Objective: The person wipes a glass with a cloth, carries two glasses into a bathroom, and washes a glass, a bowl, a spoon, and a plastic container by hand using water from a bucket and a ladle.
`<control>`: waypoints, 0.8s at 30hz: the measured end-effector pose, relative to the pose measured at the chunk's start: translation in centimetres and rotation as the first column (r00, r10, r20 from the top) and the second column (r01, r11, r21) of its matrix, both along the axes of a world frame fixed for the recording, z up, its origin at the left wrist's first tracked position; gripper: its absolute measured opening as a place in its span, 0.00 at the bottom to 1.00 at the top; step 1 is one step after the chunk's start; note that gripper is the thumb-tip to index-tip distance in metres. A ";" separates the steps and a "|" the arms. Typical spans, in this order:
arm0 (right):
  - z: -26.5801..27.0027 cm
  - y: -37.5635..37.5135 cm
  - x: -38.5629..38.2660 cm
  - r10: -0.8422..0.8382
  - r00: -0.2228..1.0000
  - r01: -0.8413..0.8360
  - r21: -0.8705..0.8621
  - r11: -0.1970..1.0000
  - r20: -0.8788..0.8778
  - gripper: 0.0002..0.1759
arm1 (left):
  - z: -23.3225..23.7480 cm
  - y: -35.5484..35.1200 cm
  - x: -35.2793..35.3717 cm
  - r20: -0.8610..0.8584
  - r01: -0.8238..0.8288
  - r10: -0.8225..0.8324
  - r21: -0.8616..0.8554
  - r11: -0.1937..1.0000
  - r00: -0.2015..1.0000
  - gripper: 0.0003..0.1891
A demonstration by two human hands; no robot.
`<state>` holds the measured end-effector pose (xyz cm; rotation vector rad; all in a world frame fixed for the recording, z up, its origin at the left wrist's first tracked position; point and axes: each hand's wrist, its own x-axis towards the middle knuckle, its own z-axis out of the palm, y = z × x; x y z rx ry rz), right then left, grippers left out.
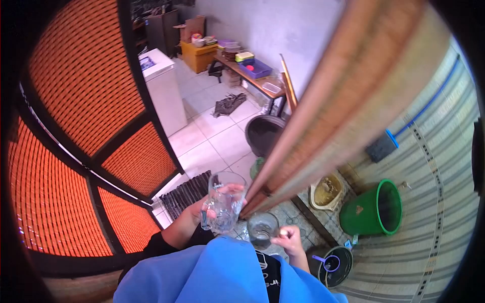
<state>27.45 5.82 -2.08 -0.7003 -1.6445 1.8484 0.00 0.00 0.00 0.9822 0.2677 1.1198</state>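
Observation:
My left hand (206, 208) is wrapped round a clear glass pitcher (226, 202), with its fingers partly seen through the glass. The pitcher's handle points back toward my body on the left side. In my right hand (289, 241) is a glass mug (260, 232), gripped at its handle. The mug is to the right of the pitcher and slightly lower in view. Both glass pieces are held in front of my chest, close together above the tiled floor.
A wooden post (323, 106) rises just ahead, between a tiled room and a wet area. Orange woven panels (81, 76) stand at left. On the right are a green bucket (348, 214), a squat toilet (326, 192) and a black bucket (343, 272) with a purple dipper (331, 263). A black basin (262, 134) lies beyond.

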 end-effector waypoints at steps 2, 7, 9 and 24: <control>0.6 1.4 -2.5 0.031 0.996 -0.043 -0.148 0.988 -0.086 0.26 | -0.2 -1.0 0.1 0.045 -0.323 0.332 -0.137 0.937 0.942 0.50; 1.4 3.2 -22.7 0.118 0.987 -0.135 -0.165 0.977 -0.108 0.20 | -2.1 -3.9 -17.9 0.020 -0.544 0.544 -0.033 0.839 0.839 0.45; 0.7 4.3 -26.7 0.107 0.966 -0.151 -0.179 0.972 -0.233 0.20 | -2.3 -4.4 -20.7 0.075 -0.555 0.582 -0.225 0.801 0.810 0.43; -15.3 20.0 -32.3 -0.396 0.805 0.590 -0.664 0.459 0.442 0.12 | -8.8 21.5 -28.5 0.077 0.011 0.072 -0.757 0.654 0.994 0.25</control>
